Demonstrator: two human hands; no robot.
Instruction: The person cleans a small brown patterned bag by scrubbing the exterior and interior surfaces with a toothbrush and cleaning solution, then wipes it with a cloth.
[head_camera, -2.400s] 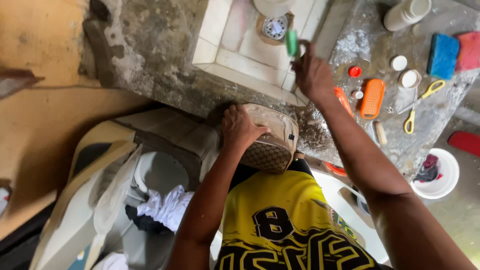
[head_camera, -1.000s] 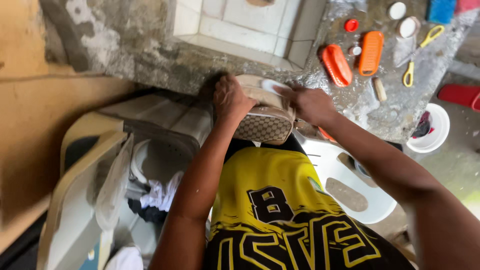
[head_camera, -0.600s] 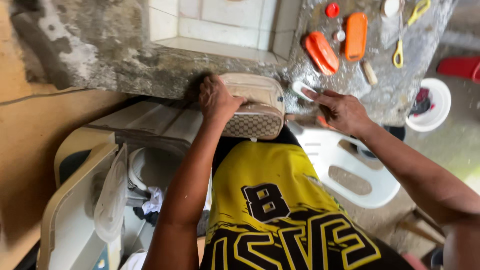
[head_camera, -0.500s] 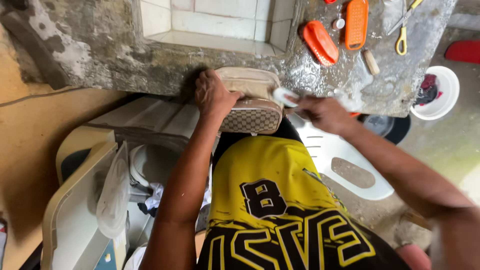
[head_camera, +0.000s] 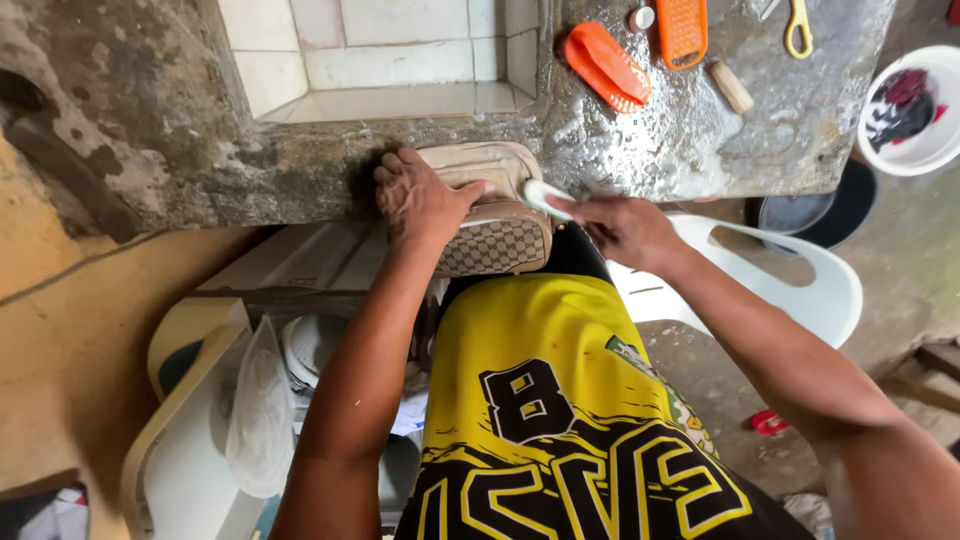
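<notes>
Wet concrete surface (head_camera: 700, 140) carried a beige bag (head_camera: 495, 215) at its near edge; the left hand (head_camera: 420, 195) pressed it flat while the right hand (head_camera: 620, 228) gripped a white brush (head_camera: 545, 197). Short, firm strokes seemed wisest.

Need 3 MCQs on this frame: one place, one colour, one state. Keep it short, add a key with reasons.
1. Where does the beige fabric pouch with a patterned side lie?
A. in the tiled basin
B. on the front edge of the wet concrete counter
C. on the white plastic chair

2. What colour is the scissors handle at the counter's top edge?
A. yellow
B. blue
C. black

3. What is the left hand doing?
A. hanging free
B. gripping the orange brush
C. pressing flat on the pouch

Key: 1 B, the pouch sits on the counter's edge below the basin. 2 A, the loop is yellow. 3 C, its fingers spread across the pouch top, while the right hand holds a small white brush.
</notes>
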